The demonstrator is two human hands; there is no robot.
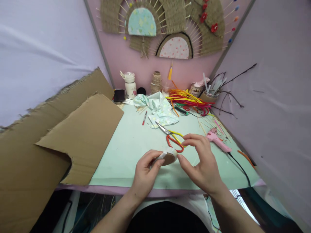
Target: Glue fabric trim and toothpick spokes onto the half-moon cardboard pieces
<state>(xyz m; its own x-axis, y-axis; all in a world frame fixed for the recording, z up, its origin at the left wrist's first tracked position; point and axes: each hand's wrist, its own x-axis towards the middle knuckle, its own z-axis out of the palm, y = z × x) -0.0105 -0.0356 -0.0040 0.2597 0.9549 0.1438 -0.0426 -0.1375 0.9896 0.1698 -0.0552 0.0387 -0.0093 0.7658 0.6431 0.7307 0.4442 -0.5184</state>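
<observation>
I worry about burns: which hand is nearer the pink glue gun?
Right. The right hand is close beside the glue gun, on its left; the left hand is farther left, holding a small cardboard piece.

left hand: thumb and fingers pinched | right hand: thumb, fingers spread apart

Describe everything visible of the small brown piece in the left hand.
The small brown piece looks like cardboard, with a rounded outline and whitish material along its upper edge. The left hand pinches its left part, over the pale green tabletop. The right hand has its thumb by the other end; contact is unclear.
</observation>
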